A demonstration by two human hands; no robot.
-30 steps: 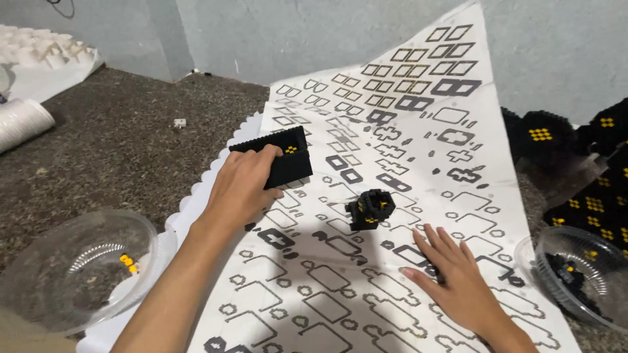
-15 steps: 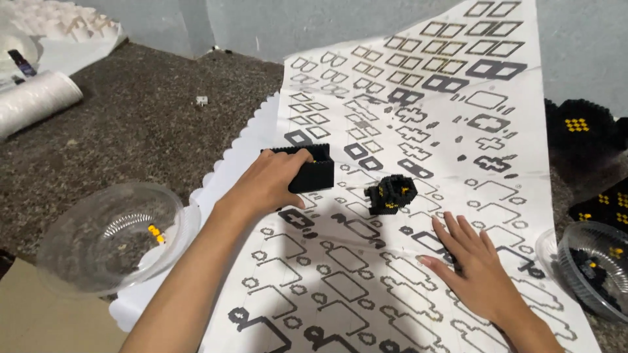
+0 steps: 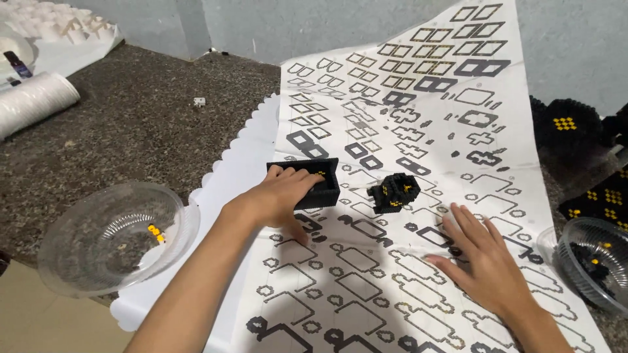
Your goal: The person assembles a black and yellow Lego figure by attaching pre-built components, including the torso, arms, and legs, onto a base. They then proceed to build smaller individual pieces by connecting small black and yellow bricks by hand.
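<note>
The left hand point(image 3: 288, 193) grips a black block box point(image 3: 313, 182) on the patterned sheet point(image 3: 418, 131); the right hand point(image 3: 487, 261) lies flat, fingers spread, below a small black block piece point(image 3: 394, 191), not touching it.

- The left hand point(image 3: 282, 196) is stretched forward, palm down, with the fingers curled a little and the thumb pointing down and back.
- The left forearm is bare and runs from the bottom edge up to the right.
- The right hand point(image 3: 482, 261) lies flat, palm down, fingers spread and pointing up-left.
- Both hands are well apart.
</note>
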